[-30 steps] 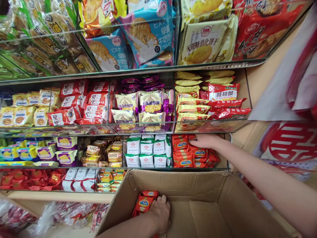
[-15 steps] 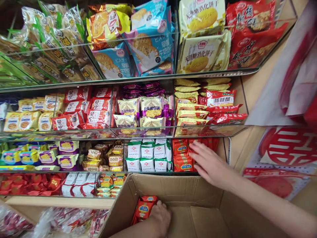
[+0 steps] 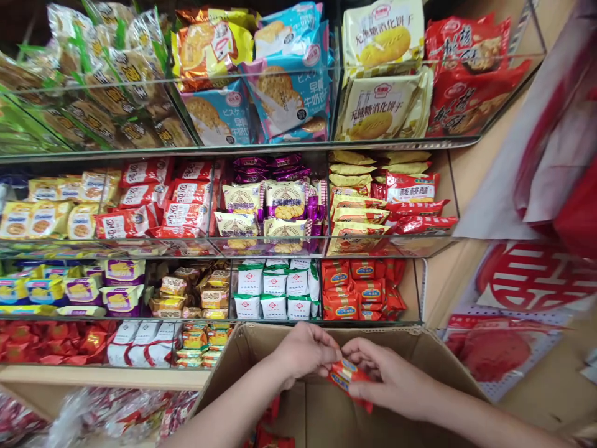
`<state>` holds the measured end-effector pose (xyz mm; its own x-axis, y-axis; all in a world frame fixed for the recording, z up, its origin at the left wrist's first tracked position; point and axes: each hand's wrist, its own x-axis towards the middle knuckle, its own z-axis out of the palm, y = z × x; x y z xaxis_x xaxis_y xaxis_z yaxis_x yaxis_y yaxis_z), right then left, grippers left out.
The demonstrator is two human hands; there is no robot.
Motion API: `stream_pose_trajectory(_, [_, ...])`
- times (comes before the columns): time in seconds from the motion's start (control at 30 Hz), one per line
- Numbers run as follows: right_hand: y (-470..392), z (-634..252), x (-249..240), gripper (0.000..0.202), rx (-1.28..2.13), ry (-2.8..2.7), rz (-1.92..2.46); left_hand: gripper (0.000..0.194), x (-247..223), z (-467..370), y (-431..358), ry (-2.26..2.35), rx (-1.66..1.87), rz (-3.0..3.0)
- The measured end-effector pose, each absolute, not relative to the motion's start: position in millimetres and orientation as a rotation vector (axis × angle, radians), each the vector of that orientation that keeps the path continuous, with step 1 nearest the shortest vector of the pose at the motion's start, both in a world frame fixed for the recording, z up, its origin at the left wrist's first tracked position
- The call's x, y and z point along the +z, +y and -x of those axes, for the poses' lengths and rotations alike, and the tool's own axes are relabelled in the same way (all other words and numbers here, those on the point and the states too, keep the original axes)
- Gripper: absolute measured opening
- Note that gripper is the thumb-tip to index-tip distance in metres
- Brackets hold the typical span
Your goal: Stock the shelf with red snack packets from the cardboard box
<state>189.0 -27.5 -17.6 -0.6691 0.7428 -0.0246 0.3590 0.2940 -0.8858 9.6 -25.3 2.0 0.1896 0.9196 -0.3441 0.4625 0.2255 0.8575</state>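
Observation:
A small red snack packet with a blue and yellow label is held above the cardboard box. My left hand pinches its left end with fingers closed. At the other end, my right hand is closed around the packet, thumb below and fingers above. More red packets lie in the box's lower left, partly hidden by my left forearm. Behind my hands, similar red packets are stacked in the right compartment of the lower shelf.
White and green packets fill the compartment beside the red stack. Shelves above hold biscuit packs behind clear fronts. Red paper decorations hang on the right. Plastic-wrapped goods lie at lower left.
My left hand has risen from the box with a red packet. My right hand has come down from the shelf compartment and now grips the same packet.

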Motion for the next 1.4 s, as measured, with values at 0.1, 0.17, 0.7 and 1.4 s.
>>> stream_pose_trajectory(0.1, [-21.5, -187.7, -13.2, 0.024, 1.45, -2.001, 0.939, 0.03, 16.0, -7.3, -27.4, 1.341, 0.697, -1.358])
stream_pose_trajectory(0.17, [-19.3, -187.7, -9.7, 0.028, 1.538, -1.896, 0.91, 0.036, 18.8, -4.6, -28.5, 1.185, 0.845, -1.359])
stream_pose_trajectory(0.7, [-12.5, -195.9, -1.0, 0.032, 1.615, -1.457, 1.016, 0.041, 11.3, -20.9, -38.2, 1.028, 0.782, -0.909])
stream_pose_trajectory(1.4, [-19.1, -230.9, 15.4, 0.029, -0.72, -2.4, 0.606, 0.021, 29.7, -31.3, -41.5, 0.77, 0.826, -0.726])
